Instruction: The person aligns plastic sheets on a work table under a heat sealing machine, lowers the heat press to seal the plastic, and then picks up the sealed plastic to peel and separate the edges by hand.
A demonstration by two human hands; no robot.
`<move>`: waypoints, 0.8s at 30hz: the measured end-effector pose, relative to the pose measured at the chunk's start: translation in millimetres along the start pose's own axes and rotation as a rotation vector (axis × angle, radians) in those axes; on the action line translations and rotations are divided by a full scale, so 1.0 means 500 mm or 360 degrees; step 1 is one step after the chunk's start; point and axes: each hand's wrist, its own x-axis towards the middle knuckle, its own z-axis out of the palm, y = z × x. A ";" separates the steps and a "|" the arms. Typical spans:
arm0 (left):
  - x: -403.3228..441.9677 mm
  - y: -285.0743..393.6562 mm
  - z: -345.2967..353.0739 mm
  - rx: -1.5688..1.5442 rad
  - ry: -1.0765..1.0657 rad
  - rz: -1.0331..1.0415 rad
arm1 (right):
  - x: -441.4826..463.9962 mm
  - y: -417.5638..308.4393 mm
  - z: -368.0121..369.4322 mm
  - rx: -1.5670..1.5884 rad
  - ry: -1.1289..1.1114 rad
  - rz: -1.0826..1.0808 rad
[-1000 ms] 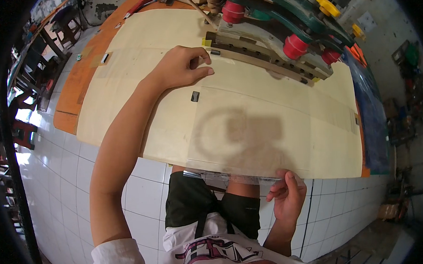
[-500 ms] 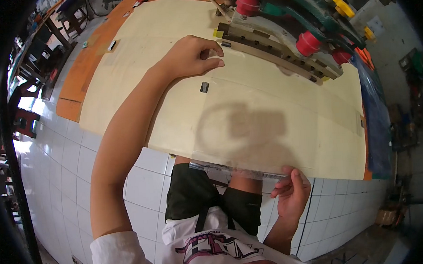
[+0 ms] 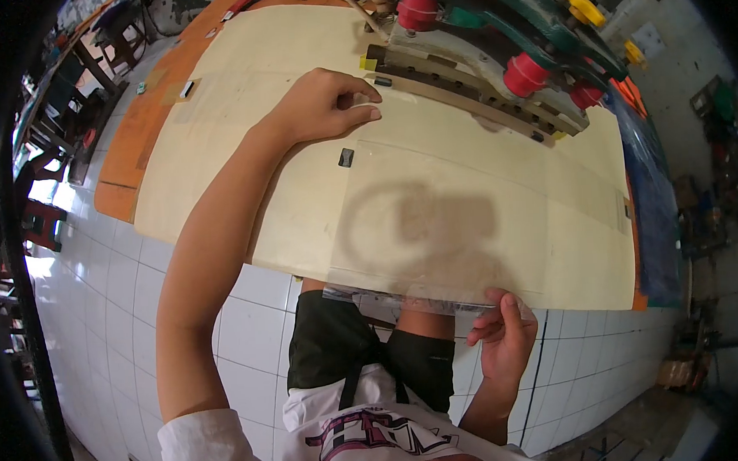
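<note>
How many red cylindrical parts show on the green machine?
3: left red part at top centre, middle red part below and right, right red part beyond. More may be hidden by the machine.

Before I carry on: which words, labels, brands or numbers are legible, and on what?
None reads with certainty.
White fabric T-shirt: large black-and-pink print, distorted by folds.
Dark fabric shorts: tiny pale mark on one leg, too small.

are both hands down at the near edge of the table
No, only the right hand is there; the left hand rests farther in, near the machine.
</note>
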 end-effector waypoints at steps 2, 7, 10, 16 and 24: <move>0.001 0.006 -0.004 0.0056 -0.0054 -0.0070 | 0.000 -0.003 0.003 0.0012 0.0010 0.0020; 0.003 -0.012 0.006 0.0057 0.0022 0.0104 | -0.004 -0.021 -0.027 -0.0029 -0.0174 0.0007; 0.002 -0.015 0.006 0.0069 0.0028 0.0123 | -0.003 -0.043 -0.064 -0.0144 -0.0239 -0.0169; -0.001 -0.003 0.009 0.0016 0.0021 0.0028 | 0.070 -0.124 -0.103 -0.0265 -0.0118 -0.0532; 0.005 0.008 0.009 0.0031 0.0006 0.0003 | 0.304 -0.238 -0.038 -0.0912 -0.0522 -0.0226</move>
